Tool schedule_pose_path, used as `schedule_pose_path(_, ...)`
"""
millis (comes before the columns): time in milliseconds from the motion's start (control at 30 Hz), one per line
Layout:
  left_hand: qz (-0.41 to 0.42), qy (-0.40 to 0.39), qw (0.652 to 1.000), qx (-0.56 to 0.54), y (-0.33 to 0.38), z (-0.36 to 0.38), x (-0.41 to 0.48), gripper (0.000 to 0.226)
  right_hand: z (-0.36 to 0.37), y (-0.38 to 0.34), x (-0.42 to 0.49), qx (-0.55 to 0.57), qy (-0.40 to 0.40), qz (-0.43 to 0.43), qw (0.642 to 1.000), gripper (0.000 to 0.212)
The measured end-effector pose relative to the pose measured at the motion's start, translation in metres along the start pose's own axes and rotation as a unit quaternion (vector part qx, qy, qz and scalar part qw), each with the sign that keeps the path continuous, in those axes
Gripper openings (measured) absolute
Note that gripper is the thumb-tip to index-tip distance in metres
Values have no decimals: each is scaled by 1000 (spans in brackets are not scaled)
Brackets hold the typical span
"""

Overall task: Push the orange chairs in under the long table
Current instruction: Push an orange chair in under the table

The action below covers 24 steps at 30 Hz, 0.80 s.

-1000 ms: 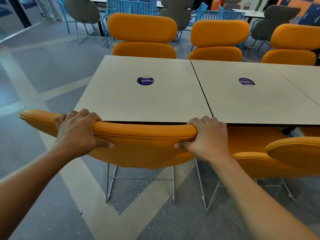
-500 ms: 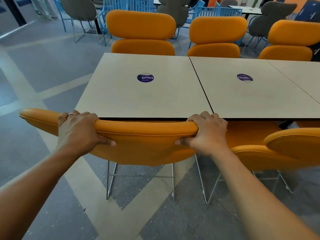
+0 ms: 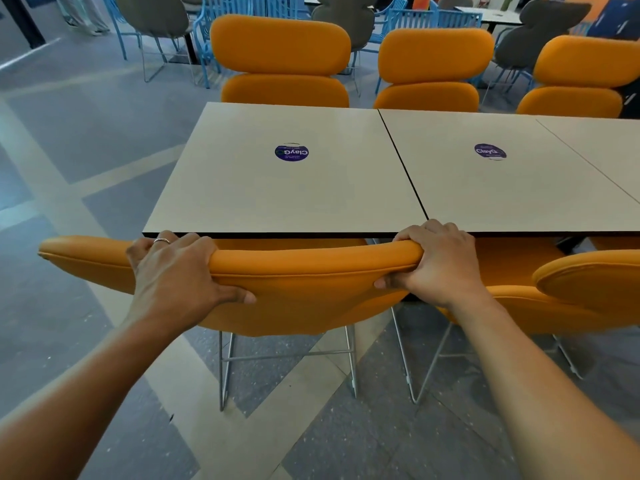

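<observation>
The orange chair (image 3: 311, 268) in the grip has barely moved against the long table (image 3: 277, 202) over the last second. The top of its backrest remains just short of the table's near edge, and most of the shift between pictures looks like the head camera moving. A strip of orange shows under the tabletop, just beyond the span between the hands. By my reading this chair is in about as far as it will go, and the push on it is ending.

The chair faces away from the person, toward the table, with its seat going under the top. The long axis of the backrest runs left to right, nearly parallel to the table's near edge. The end outside the left hand's hold reaches past the table's corner.

The left hand (image 3: 173, 271) still grips the backrest's top edge, fingers curled over the far side and thumb pressed on the near face. It wears a ring (image 3: 161, 241). The right hand (image 3: 440, 265) holds the backrest's right end the same way, knuckles touching or nearly touching the table edge.

Below the grip, the chair's wire legs (image 3: 287, 355) stand on the grey floor. Just right of the right hand is a second orange chair (image 3: 588, 289), its back lying nearer the person than the held one, so it probably needs pushing next. Well beyond the grip, across the table, three more orange chairs (image 3: 280, 46) stand close to the far edge.
</observation>
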<state>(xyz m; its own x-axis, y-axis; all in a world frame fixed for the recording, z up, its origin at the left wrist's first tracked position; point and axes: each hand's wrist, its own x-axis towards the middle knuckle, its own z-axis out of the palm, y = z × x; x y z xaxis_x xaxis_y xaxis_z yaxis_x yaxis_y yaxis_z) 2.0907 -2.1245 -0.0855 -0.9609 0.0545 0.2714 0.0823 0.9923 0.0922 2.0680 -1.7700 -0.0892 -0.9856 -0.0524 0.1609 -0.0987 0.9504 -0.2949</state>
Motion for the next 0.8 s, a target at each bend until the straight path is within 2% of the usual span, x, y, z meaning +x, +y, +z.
schedule_pose_path(200,12,-11,1000,-2,-18,-3,-1,68,4,-19,-11,-18,9,15,1000,79)
schedule_pose_path(333,6,-8,1000,3,-31,-6,-5,65,10,-32,-24,-25,16,8,1000,74)
schedule_pose_path(633,-17,-1,1000,-6,-12,-9,-17,60,0,-15,-20,-14,-31,-10,999,75)
schedule_pose_path(800,-11,-12,1000,-4,-7,-14,-23,60,-2,-12,-22,-8,-32,-8,999,74)
